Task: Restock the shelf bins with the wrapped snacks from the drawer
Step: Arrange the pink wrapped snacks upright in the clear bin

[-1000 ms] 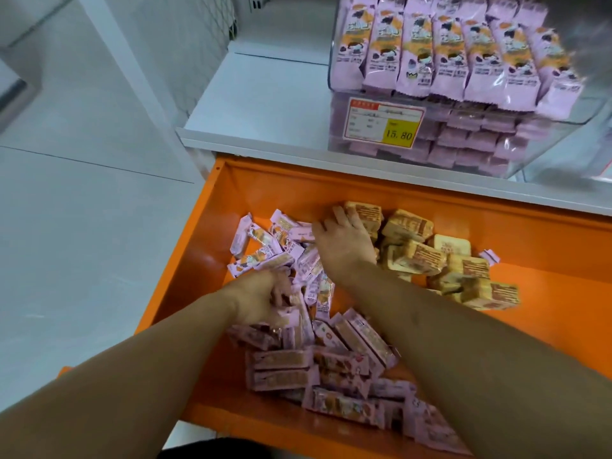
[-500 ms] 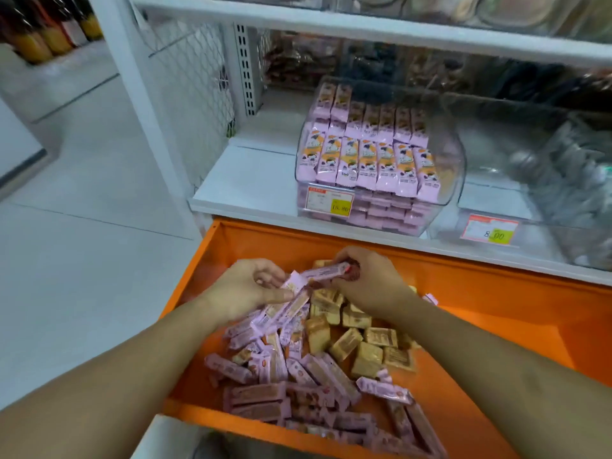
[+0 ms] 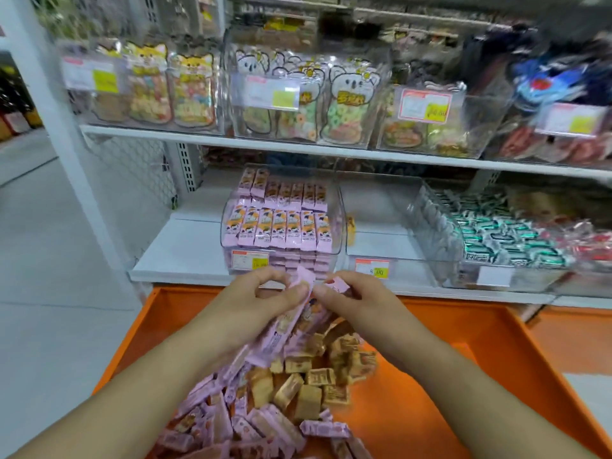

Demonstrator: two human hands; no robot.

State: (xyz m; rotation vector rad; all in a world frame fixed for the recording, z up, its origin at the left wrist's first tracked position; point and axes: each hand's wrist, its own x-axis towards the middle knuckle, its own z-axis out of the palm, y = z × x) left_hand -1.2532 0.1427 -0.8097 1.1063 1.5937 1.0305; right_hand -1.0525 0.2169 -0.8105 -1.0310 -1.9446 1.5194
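The left hand [image 3: 261, 301] grips a fan of pink bars [image 3: 291, 318], thumb pressed on top and fingers curled beneath; the bundle slants down toward the drawer [image 3: 496, 352]. The grip looks loose for so many slick wrappers, so a bar could slide out of the low end and drop back onto the heap, or past the front edge to the floor. The right hand [image 3: 356, 301] pinches one more pink bar [image 3: 339, 285] at its end, its tip just beside the bundle's top. Adding it to the fan risks spreading the left fingers and loosening the rest.

The pink bin [image 3: 281, 220] sits on the shelf [image 3: 178, 256] just behind the hands, and it already looks well filled in neat upright rows. Pushing a handful in could knock those rows askew or leave bars proud of the rim. To its right the clear bin [image 3: 374, 226] is nearly bare; a hurried reach could land pink bars there, in the wrong place. Below, tan cubes [image 3: 318, 379] lie mixed against the pink heap, so a careless scoop may pick up one of those too.
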